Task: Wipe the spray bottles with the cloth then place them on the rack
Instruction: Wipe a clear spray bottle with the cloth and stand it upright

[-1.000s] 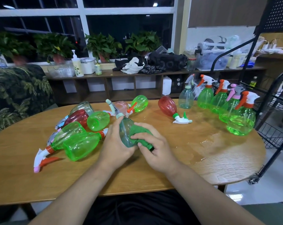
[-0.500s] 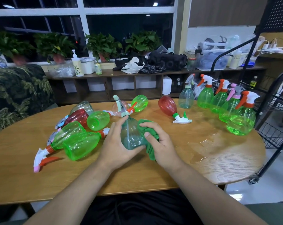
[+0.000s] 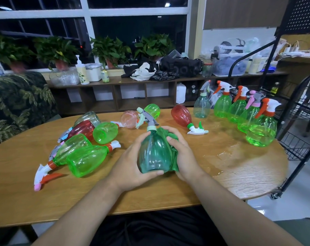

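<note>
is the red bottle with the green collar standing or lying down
Lying down. The red translucent spray bottle rests on its side on the wooden table, its white trigger head pointing toward the wet patch.

The held spray bottle [image 3: 153,153] is translucent teal with a pale green collar and grey trigger; the cloth [image 3: 170,139] against it is deep green. The table [image 3: 248,176] shows light wood grain. Toward its right edge, bright green bottles [image 3: 261,131] wear white-and-orange heads (one pink). Near the far edge lies a red bottle [image 3: 181,113].
</note>
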The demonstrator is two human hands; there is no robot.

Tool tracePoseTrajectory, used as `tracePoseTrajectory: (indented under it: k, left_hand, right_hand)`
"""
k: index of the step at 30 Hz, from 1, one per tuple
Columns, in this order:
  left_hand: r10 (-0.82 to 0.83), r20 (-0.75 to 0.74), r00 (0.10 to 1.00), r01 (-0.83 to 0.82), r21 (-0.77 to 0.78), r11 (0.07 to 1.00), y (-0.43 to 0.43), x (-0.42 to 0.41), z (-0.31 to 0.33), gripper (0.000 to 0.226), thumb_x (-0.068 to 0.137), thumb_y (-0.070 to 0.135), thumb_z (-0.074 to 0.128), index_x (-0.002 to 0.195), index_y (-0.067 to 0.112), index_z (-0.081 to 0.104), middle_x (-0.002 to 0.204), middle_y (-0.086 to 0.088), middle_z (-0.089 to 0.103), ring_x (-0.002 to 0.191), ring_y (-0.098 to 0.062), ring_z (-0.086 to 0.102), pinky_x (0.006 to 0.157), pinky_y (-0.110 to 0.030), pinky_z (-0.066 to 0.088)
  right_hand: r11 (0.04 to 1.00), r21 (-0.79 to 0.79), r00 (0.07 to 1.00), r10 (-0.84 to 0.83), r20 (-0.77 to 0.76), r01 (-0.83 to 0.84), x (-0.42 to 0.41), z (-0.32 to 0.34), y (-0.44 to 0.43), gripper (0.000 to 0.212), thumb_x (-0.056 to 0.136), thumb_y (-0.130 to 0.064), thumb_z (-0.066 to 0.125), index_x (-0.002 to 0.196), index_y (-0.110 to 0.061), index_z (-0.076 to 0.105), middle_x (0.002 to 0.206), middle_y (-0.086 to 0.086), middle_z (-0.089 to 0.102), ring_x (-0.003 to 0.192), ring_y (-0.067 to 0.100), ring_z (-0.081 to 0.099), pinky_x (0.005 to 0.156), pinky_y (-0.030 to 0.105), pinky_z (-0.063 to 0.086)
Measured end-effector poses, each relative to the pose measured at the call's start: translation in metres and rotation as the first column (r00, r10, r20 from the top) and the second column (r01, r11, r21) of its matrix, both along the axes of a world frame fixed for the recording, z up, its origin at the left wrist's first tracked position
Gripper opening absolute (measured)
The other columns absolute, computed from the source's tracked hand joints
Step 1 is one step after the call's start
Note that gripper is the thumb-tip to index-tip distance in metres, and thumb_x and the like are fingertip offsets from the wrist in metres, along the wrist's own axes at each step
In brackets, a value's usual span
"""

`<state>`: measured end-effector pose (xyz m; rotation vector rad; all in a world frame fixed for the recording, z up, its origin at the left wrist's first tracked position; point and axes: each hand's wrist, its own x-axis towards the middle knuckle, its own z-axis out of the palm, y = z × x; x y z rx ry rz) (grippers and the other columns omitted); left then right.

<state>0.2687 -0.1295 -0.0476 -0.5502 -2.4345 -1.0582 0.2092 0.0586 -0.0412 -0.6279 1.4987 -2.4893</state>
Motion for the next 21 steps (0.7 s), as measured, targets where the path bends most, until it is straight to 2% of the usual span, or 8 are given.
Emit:
tracePoseTrajectory:
  k: [3, 5, 8, 11, 13, 16, 18, 21]
  left_hand:
    - [0.022, -0.009, 1.0, -0.022, -0.076, 0.997, 0.0, -0.004, -0.003, 0.115, 0.071, 0.066, 0.09, 0.162, 0.041, 0.024, 0.161, 0.027, 0.035, 0.15, -0.001, 0.037, 0.124, -0.027, 0.033]
    - [0.04, -0.013, 0.999, -0.041, -0.1, 0.994, -0.001, -0.006, -0.007, 0.118, 0.071, 0.064, 0.092, 0.163, 0.035, 0.026, 0.162, 0.025, 0.034, 0.15, 0.001, 0.036, 0.125, -0.029, 0.032]
    - [0.057, 0.012, 0.998, -0.056, -0.069, 0.996, -0.002, -0.007, -0.008, 0.122, 0.069, 0.064, 0.093, 0.165, 0.037, 0.023, 0.163, 0.024, 0.037, 0.15, 0.0, 0.039, 0.125, -0.032, 0.035]
    - [0.082, -0.006, 0.997, -0.083, -0.027, 0.996, -0.003, -0.009, -0.009, 0.119, 0.069, 0.062, 0.093, 0.165, 0.036, 0.026, 0.161, 0.023, 0.04, 0.148, 0.0, 0.041, 0.123, -0.032, 0.038]
    - [0.136, -0.008, 0.991, -0.136, 0.004, 0.991, -0.005, -0.011, -0.01, 0.119, 0.068, 0.063, 0.093, 0.164, 0.034, 0.028, 0.159, 0.016, 0.045, 0.146, -0.001, 0.043, 0.121, -0.033, 0.04]
    - [0.227, 0.016, 0.974, -0.227, 0.075, 0.971, -0.006, -0.013, -0.012, 0.119, 0.064, 0.072, 0.087, 0.162, 0.035, 0.031, 0.152, 0.013, 0.047, 0.141, -0.003, 0.047, 0.117, -0.029, 0.042]
    - [0.25, 0.027, 0.968, -0.251, 0.127, 0.96, -0.007, -0.015, -0.013, 0.116, 0.064, 0.072, 0.086, 0.16, 0.035, 0.033, 0.149, 0.012, 0.049, 0.139, -0.004, 0.05, 0.115, -0.03, 0.044]
    - [0.269, 0.039, 0.962, -0.271, 0.189, 0.944, -0.009, -0.018, -0.015, 0.111, 0.065, 0.064, 0.088, 0.158, 0.032, 0.036, 0.147, 0.01, 0.054, 0.136, -0.011, 0.054, 0.113, -0.041, 0.05]
  right_hand:
    - [0.999, 0.021, 0.999, -0.039, -0.017, 0.039, -0.002, -0.002, 0.0, 0.034, 0.107, 0.001, 0.048, 0.134, -0.01, 0.066, 0.126, 0.017, 0.072, 0.106, 0.03, 0.069, 0.09, 0.044, 0.06]
    - [0.996, 0.051, 0.997, -0.065, -0.052, 0.068, -0.003, -0.004, 0.001, 0.034, 0.106, 0.003, 0.05, 0.131, -0.011, 0.068, 0.127, 0.016, 0.071, 0.106, 0.029, 0.069, 0.092, 0.045, 0.06]
    - [0.986, 0.116, 0.982, -0.102, -0.159, 0.122, -0.002, -0.008, -0.002, 0.033, 0.103, -0.004, 0.055, 0.131, -0.014, 0.069, 0.133, 0.018, 0.067, 0.115, 0.031, 0.066, 0.104, 0.057, 0.054]
    - [0.971, 0.173, 0.95, -0.112, -0.291, 0.168, 0.001, -0.013, -0.007, 0.034, 0.102, -0.008, 0.057, 0.133, -0.016, 0.069, 0.135, 0.008, 0.068, 0.129, 0.034, 0.062, 0.114, 0.063, 0.046]
    - [0.94, 0.24, 0.904, -0.128, -0.409, 0.242, 0.001, -0.015, -0.008, 0.034, 0.102, -0.011, 0.058, 0.133, -0.018, 0.071, 0.137, 0.003, 0.066, 0.134, 0.029, 0.059, 0.119, 0.058, 0.043]
    - [0.887, 0.309, 0.816, -0.118, -0.566, 0.343, 0.004, -0.017, -0.007, 0.032, 0.103, -0.008, 0.06, 0.132, -0.013, 0.072, 0.142, 0.001, 0.062, 0.142, 0.024, 0.054, 0.121, 0.04, 0.041]
    - [0.864, 0.323, 0.754, -0.093, -0.651, 0.386, 0.007, -0.016, -0.007, 0.032, 0.102, -0.002, 0.061, 0.13, -0.011, 0.073, 0.148, 0.004, 0.059, 0.144, 0.022, 0.053, 0.121, 0.04, 0.042]
    - [0.847, 0.332, 0.678, -0.045, -0.734, 0.415, 0.012, -0.016, -0.008, 0.034, 0.101, 0.005, 0.063, 0.131, -0.009, 0.073, 0.153, 0.007, 0.054, 0.145, 0.022, 0.052, 0.119, 0.043, 0.044]
